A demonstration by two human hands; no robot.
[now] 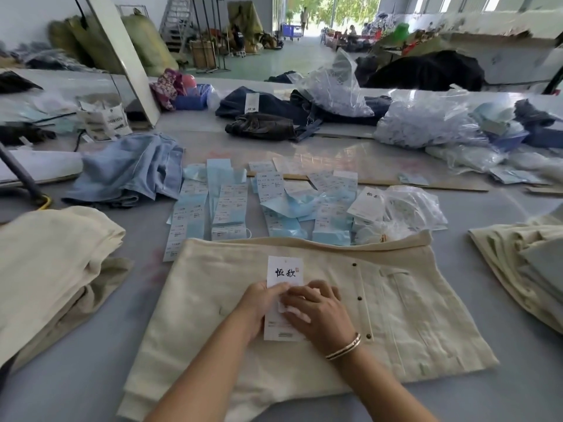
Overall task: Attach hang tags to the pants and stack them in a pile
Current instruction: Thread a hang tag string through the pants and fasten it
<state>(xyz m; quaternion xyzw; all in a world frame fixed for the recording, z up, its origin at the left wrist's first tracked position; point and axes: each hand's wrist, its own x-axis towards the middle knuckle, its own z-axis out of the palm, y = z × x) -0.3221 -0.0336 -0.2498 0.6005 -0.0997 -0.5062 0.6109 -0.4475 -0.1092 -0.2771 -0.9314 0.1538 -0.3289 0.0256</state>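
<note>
Cream pants (396,303) flat on counter (76,391), white hang tag (285,272) with black script, left hand (259,303) pinching its edge, right hand (316,312) fingers curled on it

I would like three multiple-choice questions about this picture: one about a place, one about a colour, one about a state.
1. Where does the white hang tag lie?
A. on the cream pants
B. on the light blue jeans
C. inside a plastic bag

2. What colour are the sticker sheets beyond the pants?
A. red
B. light blue
C. black

3. What are the hands doing?
A. both hang idle
B. one lifts the pants
C. both are on the tag

Answers:
1 A: the tag rests on the pants' front.
2 B: the sheets are pale blue and white.
3 C: the left hand and right hand meet over the tag.
</note>
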